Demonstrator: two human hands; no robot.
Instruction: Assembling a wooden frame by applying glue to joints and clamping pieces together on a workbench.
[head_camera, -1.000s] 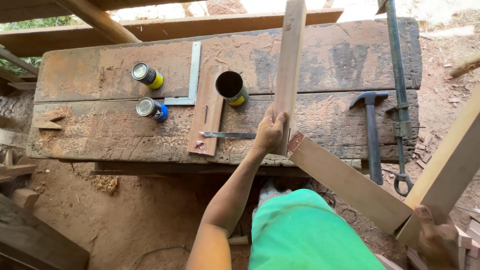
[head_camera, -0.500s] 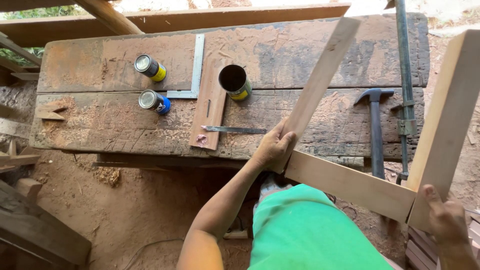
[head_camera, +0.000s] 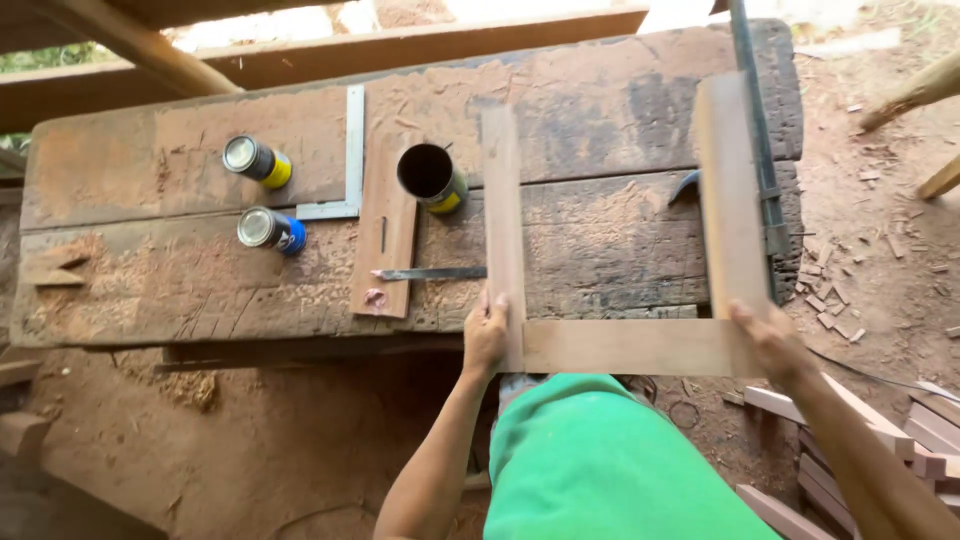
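- Sitting on the left part of the table (head_camera: 130, 280) are two closed cans: a yellow can (head_camera: 255, 160) and a blue can (head_camera: 270, 229), with a metal square (head_camera: 350, 150) beside them.
- Next come a short board (head_camera: 385, 240), an open can (head_camera: 432, 176) and a chisel (head_camera: 430, 273).
- Left hand (head_camera: 486, 335) pinches the near left corner of the U-shaped wooden frame (head_camera: 620, 345), fingers curled over it.
- Right hand (head_camera: 765, 335) grips the right corner likewise.
- Frame lies flat across the table's near edge; the step looks like setting it down, which calls for level, even pressure.
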